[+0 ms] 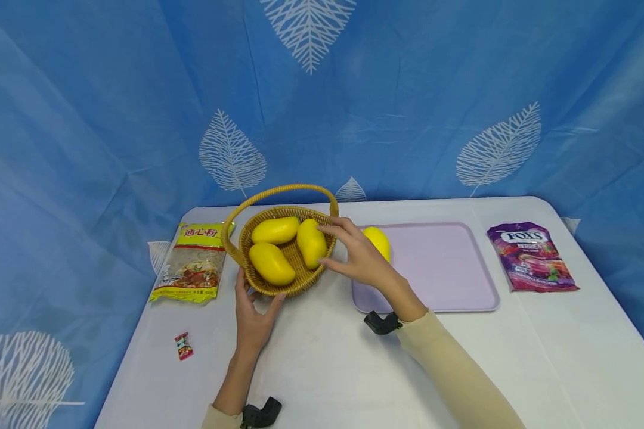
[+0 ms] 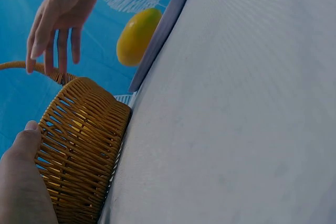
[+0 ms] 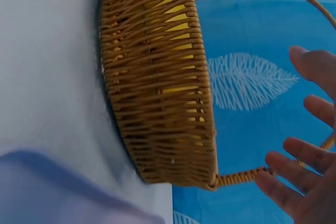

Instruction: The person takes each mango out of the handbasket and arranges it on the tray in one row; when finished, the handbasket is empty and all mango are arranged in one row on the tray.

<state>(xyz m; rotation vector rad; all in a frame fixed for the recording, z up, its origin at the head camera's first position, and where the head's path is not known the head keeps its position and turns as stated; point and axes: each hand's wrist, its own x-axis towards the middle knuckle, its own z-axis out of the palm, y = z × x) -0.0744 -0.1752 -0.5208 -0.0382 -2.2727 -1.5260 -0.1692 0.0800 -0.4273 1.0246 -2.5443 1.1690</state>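
A wicker basket [image 1: 300, 286] with an arched handle holds three yellow mangoes [image 1: 271, 264]. At its front left, my left hand [image 1: 252, 322] holds the side, the thumb lying by the rim in the left wrist view. My right hand [image 1: 362, 256] hovers at the basket's right rim, fingers spread near the rightmost mango [image 1: 311, 243] inside. Nothing is in that hand in the right wrist view, where its fingers [image 3: 294, 171] stand apart beside the handle. Another mango [image 1: 377, 243] lies at the left end of a lilac tray [image 1: 440, 268], partly behind the right hand.
Left of the basket lies a yellow-edged food packet [image 1: 190, 262], with a small red wrapped sweet [image 1: 183, 346] nearer the front. A purple Fox's bag [image 1: 531, 256] lies right of the tray. Behind the white table [image 1: 333, 369] hangs a blue leaf-patterned cloth [image 1: 408, 77].
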